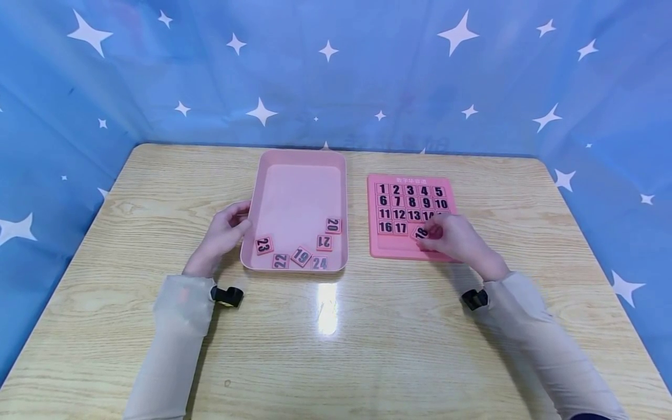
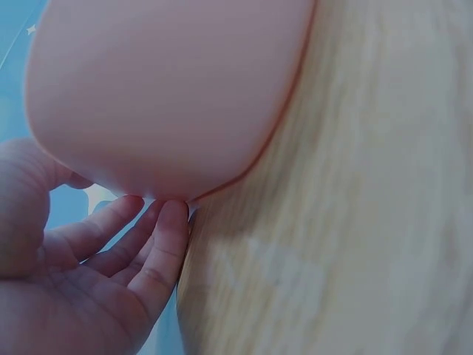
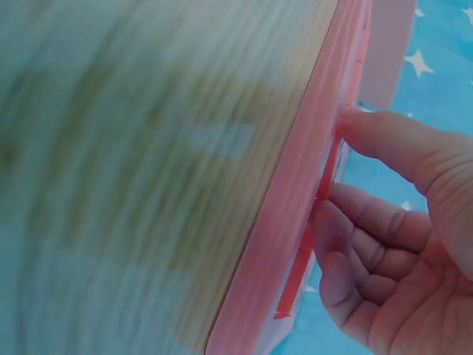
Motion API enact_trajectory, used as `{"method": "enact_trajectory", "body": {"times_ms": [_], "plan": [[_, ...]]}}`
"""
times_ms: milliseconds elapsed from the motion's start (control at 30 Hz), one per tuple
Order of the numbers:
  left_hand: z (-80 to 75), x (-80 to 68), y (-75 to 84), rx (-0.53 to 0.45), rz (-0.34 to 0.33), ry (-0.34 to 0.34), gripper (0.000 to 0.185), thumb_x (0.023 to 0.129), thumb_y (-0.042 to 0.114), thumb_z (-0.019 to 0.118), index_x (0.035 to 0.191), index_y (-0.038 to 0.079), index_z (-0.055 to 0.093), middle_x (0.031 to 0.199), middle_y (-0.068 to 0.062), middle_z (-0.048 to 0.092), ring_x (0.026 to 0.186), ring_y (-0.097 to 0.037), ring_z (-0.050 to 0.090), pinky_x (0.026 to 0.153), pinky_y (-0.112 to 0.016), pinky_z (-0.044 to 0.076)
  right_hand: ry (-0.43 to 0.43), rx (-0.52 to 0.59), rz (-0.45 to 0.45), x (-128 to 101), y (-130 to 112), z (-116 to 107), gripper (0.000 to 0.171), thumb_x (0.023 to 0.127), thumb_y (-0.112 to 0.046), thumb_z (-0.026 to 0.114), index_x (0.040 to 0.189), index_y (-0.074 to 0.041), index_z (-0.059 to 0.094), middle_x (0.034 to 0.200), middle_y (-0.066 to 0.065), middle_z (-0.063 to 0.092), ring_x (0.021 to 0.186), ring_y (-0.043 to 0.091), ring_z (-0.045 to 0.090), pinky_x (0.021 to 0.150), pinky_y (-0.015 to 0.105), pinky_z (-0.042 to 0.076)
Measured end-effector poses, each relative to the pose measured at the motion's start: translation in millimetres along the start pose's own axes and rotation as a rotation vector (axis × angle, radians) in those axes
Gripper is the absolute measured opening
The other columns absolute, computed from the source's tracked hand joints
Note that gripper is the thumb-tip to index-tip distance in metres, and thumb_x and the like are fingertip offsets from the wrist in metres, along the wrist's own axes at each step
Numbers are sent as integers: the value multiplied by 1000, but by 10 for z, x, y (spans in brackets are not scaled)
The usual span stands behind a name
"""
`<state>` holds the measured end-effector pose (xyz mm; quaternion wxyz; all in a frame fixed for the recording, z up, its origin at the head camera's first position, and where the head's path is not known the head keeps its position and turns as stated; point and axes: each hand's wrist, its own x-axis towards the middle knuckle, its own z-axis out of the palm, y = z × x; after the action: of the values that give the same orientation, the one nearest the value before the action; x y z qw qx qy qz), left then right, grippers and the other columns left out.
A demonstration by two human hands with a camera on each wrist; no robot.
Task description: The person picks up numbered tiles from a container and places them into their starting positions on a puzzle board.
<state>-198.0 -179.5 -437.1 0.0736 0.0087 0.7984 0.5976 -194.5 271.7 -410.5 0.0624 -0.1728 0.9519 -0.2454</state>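
My right hand (image 1: pixel 452 236) pinches the number 18 tile (image 1: pixel 421 233), which sits tilted over the fourth row of the pink number board (image 1: pixel 374 248). Tiles 1 to 17 lie in order in that board, partly covered by the fingers at the right. In the right wrist view, thumb and fingertips (image 3: pixel 332 222) meet at the board's surface. My left hand (image 1: pixel 223 233) holds the left side of the pink tray (image 1: pixel 295 154), with its fingertips (image 2: pixel 171 214) against the outer wall in the left wrist view. Several loose tiles lie at the tray's near end, including 23 (image 1: pixel 264 245) and 19 (image 1: pixel 301 256).
Both the tray and the board stand on a light wooden table (image 1: pixel 283 361), the board right of the tray with a narrow gap between. A blue curtain (image 1: pixel 294 70) with white stars hangs behind and along both sides. Each wrist carries a black camera mount (image 1: pixel 228 296).
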Motion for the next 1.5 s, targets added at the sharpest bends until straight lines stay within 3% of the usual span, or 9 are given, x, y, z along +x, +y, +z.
{"method": "enact_trajectory", "body": {"times_ms": [167, 500, 1167, 1333, 1500], "plan": [[-9, -7, 0, 1, 8, -2, 46, 89, -4, 45, 135, -11, 39, 125, -31, 49, 107, -35, 49, 77, -12, 43, 6, 3, 46, -12, -13, 2, 25, 76, -21, 78, 85, 0, 67, 75, 7, 66, 65, 16, 58, 61, 32, 50], [-3, -19, -1, 12, 7, -2, 46, 89, -4, 45, 135, -12, 39, 125, -32, 49, 107, -33, 50, 76, -12, 43, -52, -41, 9, -31, -28, -72, 15, 77, -14, 75, 78, -2, 65, 71, 3, 65, 65, 15, 59, 62, 33, 49], [9, -14, 15, 21, -10, -3, 47, 90, -2, 45, 135, -11, 39, 125, -30, 49, 109, -34, 49, 75, -11, 43, -7, -76, 34, 26, -66, -64, 12, 81, -13, 71, 75, -4, 67, 68, 3, 65, 59, 14, 56, 57, 32, 48], [13, -6, 24, 19, -15, 2, 47, 90, -2, 46, 135, -10, 40, 126, -30, 49, 108, -33, 49, 77, -12, 42, 99, -54, 1, 85, -187, -137, 11, 80, -11, 71, 75, -4, 65, 66, 4, 62, 54, 15, 51, 53, 29, 44], [2, -4, 29, 22, -17, 3, 47, 90, -2, 45, 135, -10, 39, 127, -30, 49, 109, -34, 49, 77, -12, 43, 209, 71, -130, 223, -507, -27, 8, 79, -6, 72, 80, -2, 65, 71, 7, 64, 62, 17, 56, 59, 27, 48]]}}
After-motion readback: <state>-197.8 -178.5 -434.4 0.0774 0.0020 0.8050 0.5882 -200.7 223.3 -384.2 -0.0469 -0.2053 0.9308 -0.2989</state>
